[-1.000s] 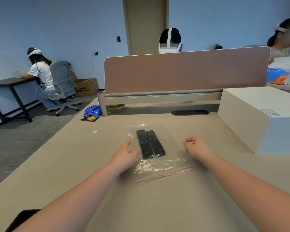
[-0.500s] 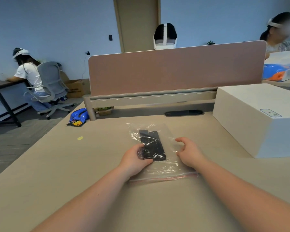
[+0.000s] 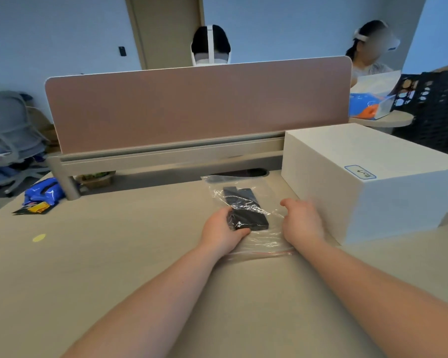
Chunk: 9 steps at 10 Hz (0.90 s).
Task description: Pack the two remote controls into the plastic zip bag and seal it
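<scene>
- Both remote controls [image 3: 245, 211] already lie inside the plastic zip bag [image 3: 254, 215], side by side, long ends pointing away from the person; that part of the task looks done.
- The bag rests flat on the table [image 3: 114, 254], just beside the white box [image 3: 367, 182], with its red zip strip [image 3: 261, 254] at the near edge, toward the person.
- Whether the strip is pressed shut cannot be told from this view; sealing is judged to be what remains.
- The left hand [image 3: 221, 232] has its grip closed on the near left corner of the remotes through the plastic, thumb on top.
- The right hand [image 3: 303, 220] rests on the bag's right side, fingers curled loosely, pinning the film but not clearly pinching anything.
- The zip strip lies nearer the person than both grips, under the wrists.
</scene>
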### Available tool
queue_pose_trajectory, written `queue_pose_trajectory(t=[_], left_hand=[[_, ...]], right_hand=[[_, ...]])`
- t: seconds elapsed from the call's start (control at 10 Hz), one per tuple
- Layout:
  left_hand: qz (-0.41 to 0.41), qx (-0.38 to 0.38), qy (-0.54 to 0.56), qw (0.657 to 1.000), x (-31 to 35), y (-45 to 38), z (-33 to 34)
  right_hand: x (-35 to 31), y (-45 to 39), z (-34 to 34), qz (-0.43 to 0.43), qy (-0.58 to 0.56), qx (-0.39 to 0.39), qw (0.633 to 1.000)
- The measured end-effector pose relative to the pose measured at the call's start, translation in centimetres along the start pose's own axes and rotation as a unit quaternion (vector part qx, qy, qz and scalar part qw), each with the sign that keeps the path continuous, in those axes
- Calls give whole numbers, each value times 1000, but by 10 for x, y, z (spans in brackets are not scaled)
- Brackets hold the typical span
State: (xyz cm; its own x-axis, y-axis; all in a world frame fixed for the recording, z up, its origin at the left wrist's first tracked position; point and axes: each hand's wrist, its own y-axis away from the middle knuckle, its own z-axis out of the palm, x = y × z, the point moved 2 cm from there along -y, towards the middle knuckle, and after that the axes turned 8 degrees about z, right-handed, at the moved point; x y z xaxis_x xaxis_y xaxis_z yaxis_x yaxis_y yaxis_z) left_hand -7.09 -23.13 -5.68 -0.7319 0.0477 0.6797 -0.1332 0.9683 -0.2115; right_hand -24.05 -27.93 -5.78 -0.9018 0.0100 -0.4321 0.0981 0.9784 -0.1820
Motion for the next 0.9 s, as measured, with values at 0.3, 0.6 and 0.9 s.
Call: queue_pose_trajectory(t=[0.3, 0.6, 0.9], left_hand=[[22, 13, -7, 1000, 13, -30, 28], [19, 34, -54, 998, 6, -15, 26], [3, 76, -59, 995, -16, 32, 2]], right_hand=[[3, -18, -8, -20, 106, 59, 992], [12, -11, -2, -60, 177, 0, 982], [26, 25, -24, -67, 3, -5, 998]])
